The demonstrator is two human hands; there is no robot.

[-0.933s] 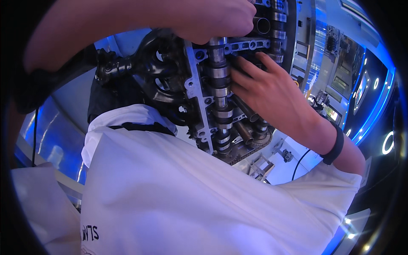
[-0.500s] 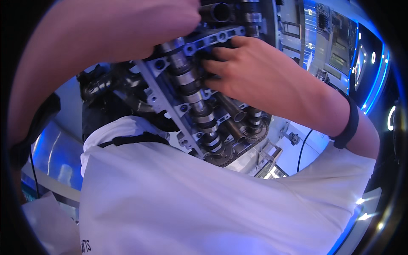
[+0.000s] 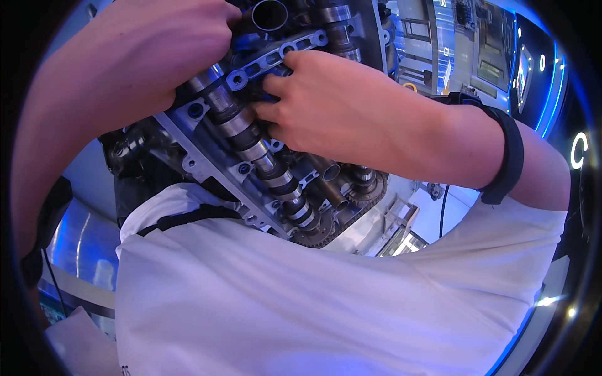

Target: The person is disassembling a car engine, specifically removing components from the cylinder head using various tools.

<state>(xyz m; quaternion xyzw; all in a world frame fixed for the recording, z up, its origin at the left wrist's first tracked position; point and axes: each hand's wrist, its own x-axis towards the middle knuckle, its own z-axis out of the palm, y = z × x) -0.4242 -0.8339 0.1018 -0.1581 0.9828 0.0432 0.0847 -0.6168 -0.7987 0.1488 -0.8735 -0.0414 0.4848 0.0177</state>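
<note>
An engine's cylinder head with two shiny metal camshafts lies under my hands. The nearer camshaft slants between them. A silver bridge piece with holes spans the head. My right hand reaches in from the right with bent fingers, one against the bridge piece, the others down in the gap beside the nearer camshaft; their tips are hidden. Above that camshaft's upper part, my left hand is curled, its knuckles beside a round, open metal tube. Whatever it holds, if anything, is hidden.
Toothed sprockets and a chain sit at the head's near end. Two more metal tubes stand between the camshafts. Dark engine parts jut out at left. A blue-lit metal surface is at far left.
The engine has shifted left in view. My right hand has moved slightly left along the bridge piece. My left hand, still curled, has moved left in view too.
</note>
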